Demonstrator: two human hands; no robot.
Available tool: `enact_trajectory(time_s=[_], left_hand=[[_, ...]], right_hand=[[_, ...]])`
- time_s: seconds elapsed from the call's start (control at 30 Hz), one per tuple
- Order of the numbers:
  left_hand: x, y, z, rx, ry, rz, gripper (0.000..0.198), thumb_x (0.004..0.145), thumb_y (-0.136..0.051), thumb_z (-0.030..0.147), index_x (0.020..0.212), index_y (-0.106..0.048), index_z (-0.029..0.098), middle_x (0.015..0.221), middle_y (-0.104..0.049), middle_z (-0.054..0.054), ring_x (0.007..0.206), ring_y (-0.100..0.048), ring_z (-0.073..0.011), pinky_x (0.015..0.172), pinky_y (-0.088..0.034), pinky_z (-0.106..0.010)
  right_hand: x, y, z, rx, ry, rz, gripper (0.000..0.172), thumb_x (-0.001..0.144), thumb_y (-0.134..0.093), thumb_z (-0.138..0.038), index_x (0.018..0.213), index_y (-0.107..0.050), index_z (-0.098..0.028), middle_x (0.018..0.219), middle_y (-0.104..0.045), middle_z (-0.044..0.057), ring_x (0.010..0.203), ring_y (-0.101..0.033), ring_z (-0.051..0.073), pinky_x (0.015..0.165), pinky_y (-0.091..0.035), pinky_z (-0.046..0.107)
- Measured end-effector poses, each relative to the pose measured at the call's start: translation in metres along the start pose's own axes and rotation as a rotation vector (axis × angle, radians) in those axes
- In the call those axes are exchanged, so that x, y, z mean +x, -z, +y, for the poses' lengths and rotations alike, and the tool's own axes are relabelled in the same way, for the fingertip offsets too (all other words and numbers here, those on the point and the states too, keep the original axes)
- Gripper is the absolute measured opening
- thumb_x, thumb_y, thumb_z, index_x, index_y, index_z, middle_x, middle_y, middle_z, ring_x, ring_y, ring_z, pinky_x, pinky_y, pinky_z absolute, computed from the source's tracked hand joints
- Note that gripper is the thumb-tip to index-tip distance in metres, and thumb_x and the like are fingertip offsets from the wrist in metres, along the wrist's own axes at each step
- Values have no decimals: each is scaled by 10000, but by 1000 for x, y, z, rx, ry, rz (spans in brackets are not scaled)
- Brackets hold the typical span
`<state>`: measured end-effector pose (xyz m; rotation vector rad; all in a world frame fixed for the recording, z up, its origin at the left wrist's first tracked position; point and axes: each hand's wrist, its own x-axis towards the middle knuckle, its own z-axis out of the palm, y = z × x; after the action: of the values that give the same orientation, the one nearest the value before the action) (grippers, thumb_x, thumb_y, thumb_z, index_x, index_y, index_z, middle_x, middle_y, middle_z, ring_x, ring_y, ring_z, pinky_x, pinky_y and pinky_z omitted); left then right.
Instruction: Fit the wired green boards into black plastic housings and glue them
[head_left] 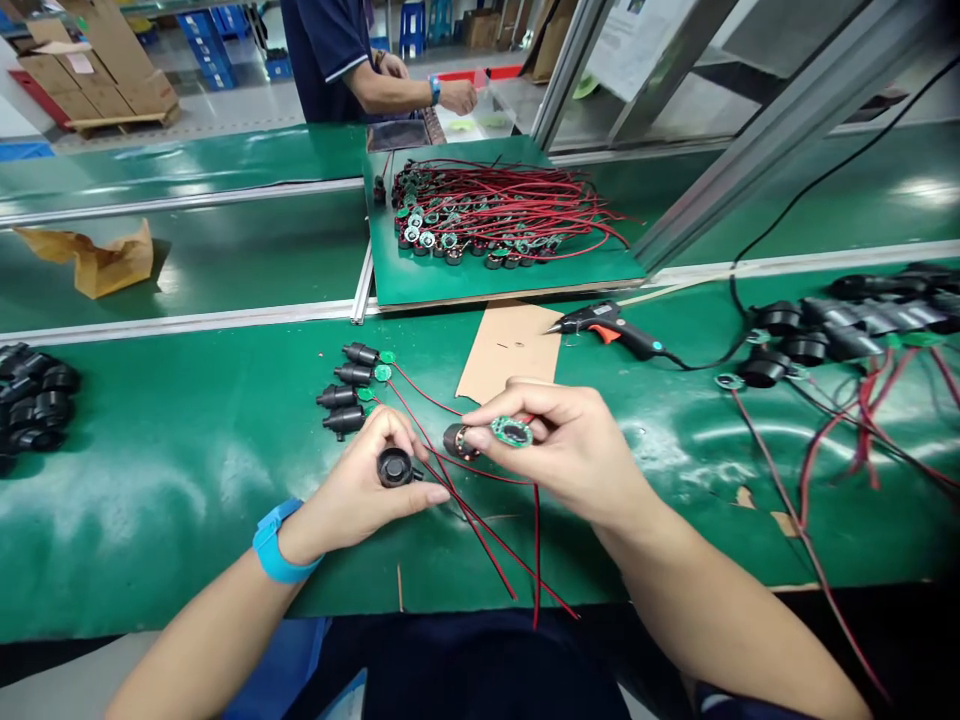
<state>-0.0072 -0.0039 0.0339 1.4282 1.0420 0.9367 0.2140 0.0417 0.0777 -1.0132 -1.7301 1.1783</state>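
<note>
"What lay on the green table [150,520], from where we stood?"

"Wired parts [765,367] and a glue gun [611,330]. Above the near side, the left hand [367,485] was curled round a black housing [395,467]; to its right, the right hand [566,440] pinched a green circuit board [512,432]."

"How did they look to handle?"

"The housing seemed light, stiff, perhaps slick, best taken round its sides. The board looked fragile, best held by its rim, sparing the thin red wires [537,560]."
</note>
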Motion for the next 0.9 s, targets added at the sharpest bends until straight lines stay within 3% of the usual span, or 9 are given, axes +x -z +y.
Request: enact_trajectory(time_s=[0.07, 0.23, 0.4, 0.47, 0.57, 0.73, 0.83, 0.9], left_hand=[[1, 1, -2, 64, 36, -18, 446, 720, -905, 375, 850, -511, 209, 933, -615, -27, 920, -601, -189, 829, -471, -333], [1, -5, -7, -87, 154, 28, 565, 582, -978, 378, 860, -515, 212, 810, -642, 22, 708, -592, -140, 635, -438, -254], [0, -11, -7, 226, -13, 117, 504, 618, -955, 426, 857, -570, 206, 821, -608, 18, 741, -566, -147, 646, -415, -258], [0, -10, -5, 343, -84, 88, 453, 664, -931, 426, 857, -586, 206, 835, -597, 10, 774, -553, -158, 659, -402, -266], [0, -8, -2, 328, -129, 7, 386, 760, -875, 375, 950, -580, 214, 936, -601, -12, 861, -568, -177, 733, -443, -288], [-1, -4, -1, 323, -143, -63, 172, 922, -686, 209, 1076, -610, 214, 1055, -602, -46, 988, -587, -186, 857, -481, -321], [0, -3, -5, 325, -133, -39, 250, 901, -742, 262, 1136, -664, 227, 1058, -635, -52, 996, -620, -195, 869, -500, -336], [1, -2, -6, 321, -134, -10, 327, 859, -796, 311, 1159, -690, 236, 1061, -663, -54, 990, -642, -201, 877, -515, -347]], right_hand=[[1, 4, 2, -3, -12, -1, 81, 779, -816, -258, 831, -809, -195, 630, -583, -22, 485, -322, 71, 442, -251, 249], [-2, 0, 5, 57, -60, -70, 99, 782, -813, -261, 818, -802, -170, 605, -528, -38, 485, -310, 55, 441, -217, 233], [-5, -18, 9, 222, -113, -104, 122, 795, -796, -266, 833, -776, -151, 672, -604, -11, 525, -428, 64, 459, -291, 213], [-6, -25, 13, 289, -139, -145, 130, 797, -795, -266, 853, -766, -152, 729, -637, 1, 555, -493, 72, 479, -350, 210], [-6, -28, 17, 317, -141, -141, 128, 791, -807, -252, 857, -758, -154, 769, -644, -2, 574, -527, 72, 504, -401, 209], [-9, -26, 23, 145, 7, -101, 93, 817, -784, -196, 898, -768, -152, 768, -638, 1, 650, -579, 95, 562, -428, 221], [-10, -23, 24, -67, 155, -126, 114, 826, -757, -147, 938, -781, -147, 743, -608, -5, 642, -543, 91, 574, -404, 228], [-8, -18, 23, -106, 139, -161, 156, 853, -741, -169, 1003, -782, -161, 705, -549, -31, 593, -479, 81, 549, -375, 226]])
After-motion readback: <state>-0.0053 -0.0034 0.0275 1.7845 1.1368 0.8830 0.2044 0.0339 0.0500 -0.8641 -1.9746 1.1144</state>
